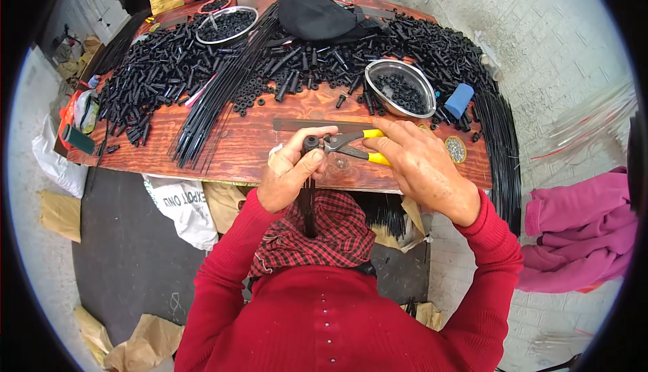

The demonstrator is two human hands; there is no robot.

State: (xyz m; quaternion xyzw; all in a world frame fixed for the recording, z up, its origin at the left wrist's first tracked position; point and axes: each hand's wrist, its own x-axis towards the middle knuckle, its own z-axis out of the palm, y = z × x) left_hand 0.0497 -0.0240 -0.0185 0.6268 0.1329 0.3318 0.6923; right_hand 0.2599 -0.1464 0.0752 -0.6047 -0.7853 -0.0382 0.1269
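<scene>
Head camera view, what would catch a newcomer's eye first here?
Probably the right hand working yellow-handled pliers against a small black part pinched in the left hand, at the near edge of the wooden table. Behind them, heaps of black plastic pieces cover the far half of the table, with a metal bowl of them to the right.

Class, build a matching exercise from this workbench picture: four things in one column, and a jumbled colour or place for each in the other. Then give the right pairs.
Things:
1. pliers
2. steel bowl
3. small cylinder
4. checked cloth

Descriptions:
A. blue, near the table's right edge
B. yellow handles, in the right hand
C. red and black, on the lap
D. holds black rings

Pairs: 1-B, 2-D, 3-A, 4-C
</scene>
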